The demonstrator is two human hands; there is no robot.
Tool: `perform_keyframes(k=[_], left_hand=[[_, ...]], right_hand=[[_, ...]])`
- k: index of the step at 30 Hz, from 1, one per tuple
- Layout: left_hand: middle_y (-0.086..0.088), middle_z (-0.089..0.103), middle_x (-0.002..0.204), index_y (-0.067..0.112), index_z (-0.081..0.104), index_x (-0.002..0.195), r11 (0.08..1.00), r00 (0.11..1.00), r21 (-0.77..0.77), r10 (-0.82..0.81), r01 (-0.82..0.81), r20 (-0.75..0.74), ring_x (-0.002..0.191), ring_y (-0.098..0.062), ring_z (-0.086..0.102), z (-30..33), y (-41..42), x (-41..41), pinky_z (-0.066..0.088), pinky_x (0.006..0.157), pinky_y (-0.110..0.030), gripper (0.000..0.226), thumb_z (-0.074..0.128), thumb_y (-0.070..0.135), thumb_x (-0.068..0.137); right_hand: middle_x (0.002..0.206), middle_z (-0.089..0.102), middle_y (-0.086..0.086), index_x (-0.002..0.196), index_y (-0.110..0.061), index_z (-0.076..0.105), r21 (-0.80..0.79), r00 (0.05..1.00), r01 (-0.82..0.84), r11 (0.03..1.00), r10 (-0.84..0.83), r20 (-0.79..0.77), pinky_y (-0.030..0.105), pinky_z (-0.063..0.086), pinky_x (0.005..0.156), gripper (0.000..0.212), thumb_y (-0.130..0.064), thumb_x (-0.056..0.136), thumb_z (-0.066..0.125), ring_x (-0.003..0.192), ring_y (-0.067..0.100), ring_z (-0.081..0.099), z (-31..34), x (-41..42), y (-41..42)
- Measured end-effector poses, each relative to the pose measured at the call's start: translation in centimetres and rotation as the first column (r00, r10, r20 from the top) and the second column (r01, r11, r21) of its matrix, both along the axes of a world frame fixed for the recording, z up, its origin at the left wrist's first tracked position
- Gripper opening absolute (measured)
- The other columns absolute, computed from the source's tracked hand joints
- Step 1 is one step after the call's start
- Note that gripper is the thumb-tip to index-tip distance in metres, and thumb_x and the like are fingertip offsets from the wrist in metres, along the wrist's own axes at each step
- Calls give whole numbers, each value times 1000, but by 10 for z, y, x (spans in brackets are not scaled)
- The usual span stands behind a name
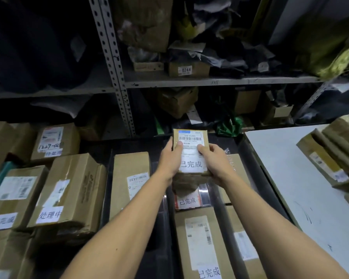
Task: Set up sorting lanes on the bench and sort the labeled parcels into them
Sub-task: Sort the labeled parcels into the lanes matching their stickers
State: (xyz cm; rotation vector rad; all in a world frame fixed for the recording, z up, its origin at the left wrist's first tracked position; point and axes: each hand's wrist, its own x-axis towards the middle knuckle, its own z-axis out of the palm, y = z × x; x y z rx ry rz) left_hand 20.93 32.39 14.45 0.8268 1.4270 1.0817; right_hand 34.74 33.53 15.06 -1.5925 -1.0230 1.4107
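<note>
Sorting step in hand: left hand (170, 158) and right hand (214, 158) hold a small parcel (191, 156) by its two sides, fingers curled round its edges, above the far end of the middle lane. Its label reads 已完成, matching the lane's nearer parcels (187, 201); next move, judged: lower it flat there. Left carton (67, 190) reads 处理中; shelf box (186, 69) reads 0244.

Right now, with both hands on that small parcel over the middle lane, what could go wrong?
1. The small parcel is pinched only at its sides by the left hand and right hand; it might slip.
2. Set on the taped parcel below, it would probably hide that label.
</note>
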Motion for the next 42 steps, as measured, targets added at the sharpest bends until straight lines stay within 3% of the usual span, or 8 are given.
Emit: perform_keyframes(k=[4, 9, 14, 19, 27, 34, 38, 42], left_hand=[[6, 69, 112, 32, 46, 141, 999, 1000, -33, 25, -24, 12, 91, -13, 71, -24, 13, 5, 59, 81, -36, 40, 44, 36, 101], [7, 67, 115, 38, 38, 144, 994, 996, -96, 66, -60, 58, 92, -15, 71, -47, 16, 8, 59, 81, -38, 43, 43, 38, 101], [8, 69, 107, 40, 42, 141, 996, 997, -73, 61, -58, 48, 86, -15, 73, -45, 34, 4, 61, 75, -37, 40, 42, 39, 101], [8, 67, 109, 39, 35, 146, 995, 999, -97, 29, -30, -14, 80, -10, 73, -53, 30, 6, 58, 63, -27, 45, 41, 41, 101], [11, 67, 105, 39, 27, 150, 994, 1000, -110, 26, -28, -18, 76, -7, 73, -52, 29, 2, 57, 60, -25, 53, 44, 43, 100], [1, 60, 131, 41, 17, 151, 997, 999, -82, 4, -8, -41, 97, -11, 69, -43, 12, -7, 57, 81, -33, 67, 49, 53, 94], [1, 36, 154, 39, 23, 151, 1000, 988, 12, -22, 24, -155, 135, -14, 41, -18, -7, -23, 32, 96, -27, 63, 47, 54, 94], [4, 41, 150, 39, 30, 148, 995, 978, 96, 20, 0, -209, 123, -4, 41, 10, -40, -61, 30, 96, -25, 55, 46, 48, 97]], right_hand=[[99, 72, 4, 121, -7, 56, -20, 997, -37, 999, 39, 62, 25, 55, 52, 32, -27, 96, 58, 73, 12, 73, -23, -1, 19], [105, 71, 6, 124, -9, 55, -48, 991, -87, 995, 91, 97, 40, 62, 75, 34, -28, 96, 58, 88, 20, 73, -45, 0, 30], [103, 72, 6, 120, -8, 58, 2, 995, -63, 998, 63, 73, 24, 56, 56, 31, -27, 96, 59, 83, 17, 73, -44, 0, 44], [104, 71, 4, 127, -11, 54, -37, 987, -91, 995, 95, 131, 43, 62, 79, 40, -35, 96, 58, 88, 19, 73, -58, -1, 41], [104, 70, -1, 135, -12, 48, -31, 982, -108, 994, 112, 152, 30, 61, 67, 50, -41, 95, 58, 84, 13, 74, -59, 1, 38], [151, 46, 10, 154, -11, 28, -5, 938, -112, 994, 107, 329, 42, 44, 108, 75, -51, 96, 53, 131, 27, 52, -38, 5, 29], [157, 38, 5, 154, -14, 29, 235, 828, -167, 958, 7, 561, 33, 31, 110, 70, -47, 97, 52, 144, 24, 35, -9, -7, 11], [155, 42, 3, 151, -16, 35, 370, 810, -293, 882, 23, 586, 24, 25, 105, 65, -45, 96, 54, 143, 21, 35, 25, -44, -14]])
